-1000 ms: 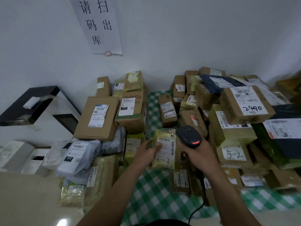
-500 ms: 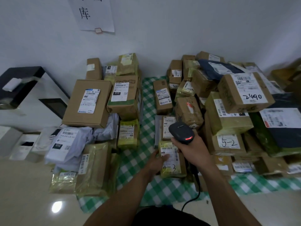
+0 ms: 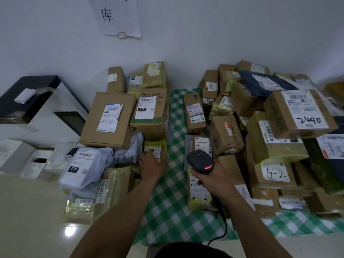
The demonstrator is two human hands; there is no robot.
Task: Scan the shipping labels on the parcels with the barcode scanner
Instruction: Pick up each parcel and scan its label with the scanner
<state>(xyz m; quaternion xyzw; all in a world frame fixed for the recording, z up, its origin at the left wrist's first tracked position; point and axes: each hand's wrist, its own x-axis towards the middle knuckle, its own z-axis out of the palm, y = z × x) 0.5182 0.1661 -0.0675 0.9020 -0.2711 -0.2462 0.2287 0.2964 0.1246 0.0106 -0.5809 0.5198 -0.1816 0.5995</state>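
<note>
My right hand point(image 3: 214, 180) grips a black barcode scanner point(image 3: 201, 161) with a red light on its head; its cord hangs down toward me. Below it lies a yellow-taped parcel marked 4-3 point(image 3: 199, 199) on the green checked cloth point(image 3: 173, 211). My left hand point(image 3: 151, 164) reaches left and rests on a small yellow-taped parcel point(image 3: 155, 148) with a white label, fingers spread over its front. Whether the fingers curl round it is unclear.
Cardboard boxes are piled on both sides: a big one point(image 3: 108, 119) and a box marked 010 point(image 3: 149, 112) left, boxes marked 2490 point(image 3: 299, 113) and 5-2 point(image 3: 275, 173) right. A grey bag point(image 3: 83, 165) lies left. A white machine point(image 3: 37, 108) stands far left.
My left hand let go of the 4-3 parcel, which now lies on the cloth, and moved left onto the small yellow parcel. The scanner hand stayed over the middle.
</note>
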